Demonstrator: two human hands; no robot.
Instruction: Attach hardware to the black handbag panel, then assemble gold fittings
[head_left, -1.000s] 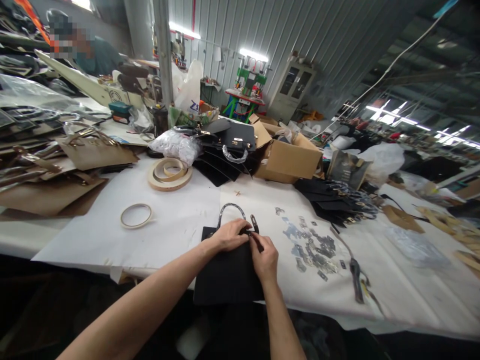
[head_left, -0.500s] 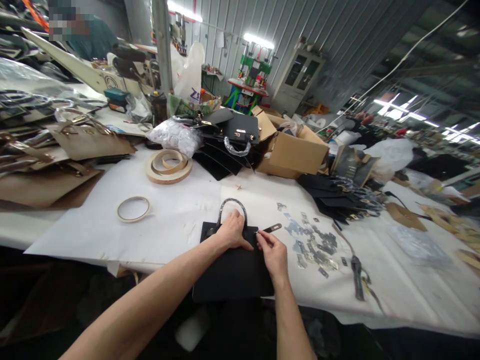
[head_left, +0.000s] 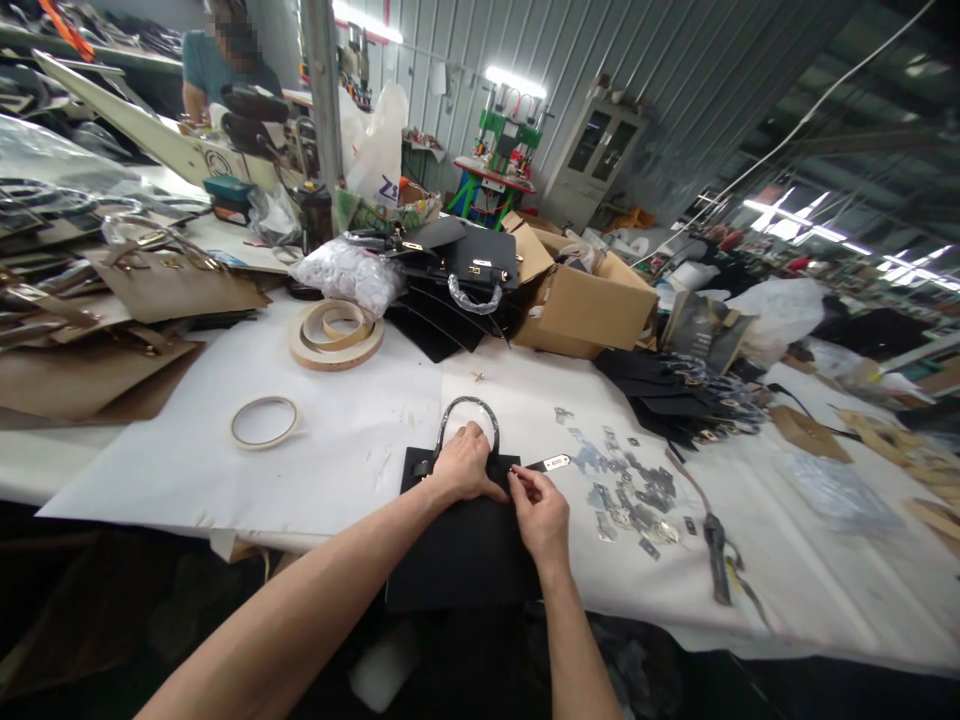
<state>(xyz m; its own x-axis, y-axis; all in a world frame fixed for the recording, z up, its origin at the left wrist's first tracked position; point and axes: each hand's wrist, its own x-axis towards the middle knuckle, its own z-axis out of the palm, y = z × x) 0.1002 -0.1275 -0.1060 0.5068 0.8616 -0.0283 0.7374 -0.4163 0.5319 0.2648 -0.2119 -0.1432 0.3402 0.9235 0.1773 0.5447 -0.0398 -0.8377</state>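
Note:
A black handbag (head_left: 461, 560) lies at the table's front edge, its plastic-wrapped handle (head_left: 469, 402) standing up at the top. My left hand (head_left: 466, 468) grips the bag's upper edge by the handle, thumb stretched across the black front. At the upper right corner, the fingertips of my right hand (head_left: 538, 505) are pinched together on a short dark strap. That strap ends in a shiny metal plate (head_left: 556, 462) and sticks out to the right. The strap's inner end is hidden by my fingers.
Several loose metal plates (head_left: 634, 490) are scattered to the right, beside a dark-handled tool (head_left: 716, 565). Tape rolls (head_left: 264, 422) lie to the left. Behind are black bags (head_left: 480, 255), a cardboard box (head_left: 592, 305) and a seated person (head_left: 206, 70).
The strap's plate has turned and now shines brighter. My right fingers have shifted slightly down and left, while my left hand stays in place. The person at the back has moved right.

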